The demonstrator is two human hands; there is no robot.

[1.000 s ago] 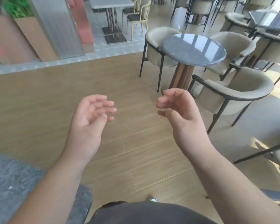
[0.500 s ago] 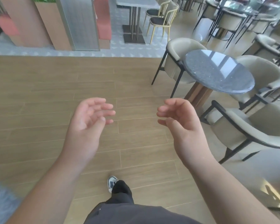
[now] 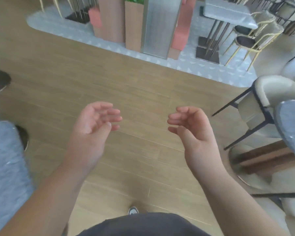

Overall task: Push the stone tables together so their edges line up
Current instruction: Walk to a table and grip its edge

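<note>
My left hand (image 3: 92,130) and my right hand (image 3: 192,132) are raised side by side over the wooden floor, palms facing each other, fingers loosely curled and holding nothing. A grey speckled stone table top (image 3: 5,159) fills the left edge, apart from my left hand. The round grey stone table (image 3: 291,130) is cut off at the right edge, on a brown pedestal (image 3: 262,159). Neither hand touches a table.
A beige armchair with a black frame (image 3: 269,96) stands by the round table. A rectangular stone table (image 3: 228,12) with gold-framed chairs (image 3: 250,40), planters and a grey pillar (image 3: 158,26) stand at the back. A dark shoe (image 3: 0,80) shows at far left.
The view has swung left: the round table slid from centre right to the right edge, and the grey table top grew at the left. Both hands kept their pose.
</note>
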